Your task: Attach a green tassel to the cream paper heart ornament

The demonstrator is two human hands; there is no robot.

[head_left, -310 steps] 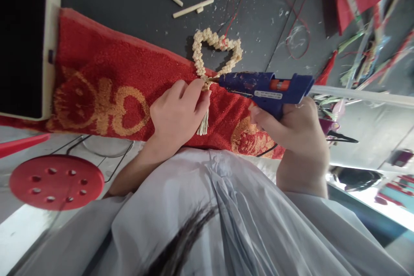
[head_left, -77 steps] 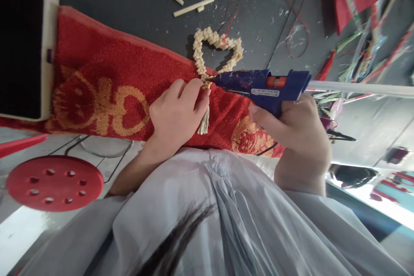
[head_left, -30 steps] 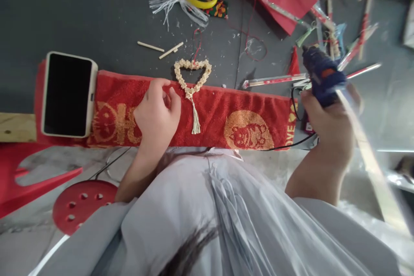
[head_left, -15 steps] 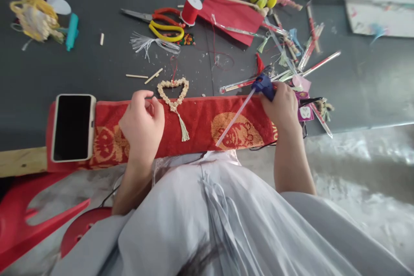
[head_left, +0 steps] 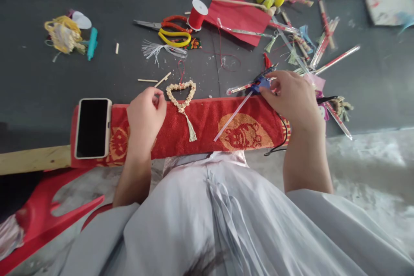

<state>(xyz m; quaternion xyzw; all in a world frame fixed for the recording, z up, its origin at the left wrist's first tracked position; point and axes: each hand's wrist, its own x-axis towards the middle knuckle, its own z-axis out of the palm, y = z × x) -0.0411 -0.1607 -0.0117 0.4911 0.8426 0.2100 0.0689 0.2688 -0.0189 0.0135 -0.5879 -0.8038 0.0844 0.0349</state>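
A small heart ornament (head_left: 181,94) of pale beads with a cream tassel lies half on the dark table, half on a red towel (head_left: 207,123). My left hand (head_left: 145,114) rests on the towel just left of the heart, fingers curled, thumb against forefinger, with nothing visible in them. My right hand (head_left: 293,97) is closed over a blue glue gun (head_left: 261,83) low on the table at the towel's right end. A long clear glue stick (head_left: 231,117) slants from the gun back across the towel. The gun's black cord (head_left: 278,148) loops off the table edge.
A phone (head_left: 92,127) lies on the towel's left end. Behind are scissors (head_left: 171,34), a red thread spool (head_left: 197,14), red paper (head_left: 237,15), wrapped sticks (head_left: 326,43) and a yellow bundle (head_left: 63,34). A wooden plank (head_left: 32,159) and red plastic furniture (head_left: 48,207) sit lower left.
The glue gun's nozzle has left the heart; my right hand swung the gun right and lowered it onto the table. My left hand let go of the heart. The view widened.
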